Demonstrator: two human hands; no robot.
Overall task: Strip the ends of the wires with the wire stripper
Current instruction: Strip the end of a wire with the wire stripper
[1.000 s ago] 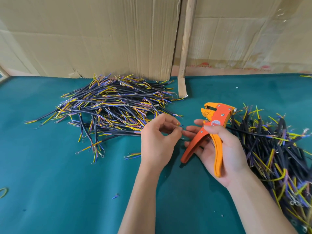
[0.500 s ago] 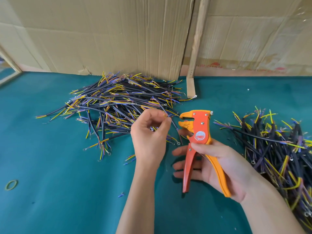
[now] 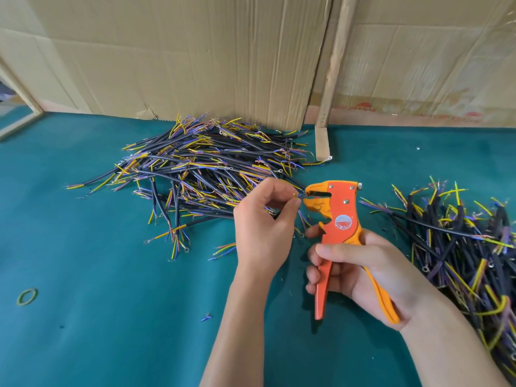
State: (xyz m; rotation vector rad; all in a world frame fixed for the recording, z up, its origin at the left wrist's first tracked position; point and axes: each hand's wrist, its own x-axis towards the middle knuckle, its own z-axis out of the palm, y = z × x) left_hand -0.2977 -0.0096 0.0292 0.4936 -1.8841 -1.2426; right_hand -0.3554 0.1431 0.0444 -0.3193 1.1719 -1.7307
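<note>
One thin wire end (image 3: 298,195), pinched between the thumb and forefinger of the left hand (image 3: 262,227), now sits right at the open mouth of the orange wire stripper (image 3: 333,210), which a second ago was tilted away over the right pile (image 3: 460,247). The right hand (image 3: 360,269) grips both handles, not yet squeezed. The tool has swung to meet the wire, so the strip looks about to start; the left pile (image 3: 201,174) lies behind on the green table (image 3: 111,317)
</note>
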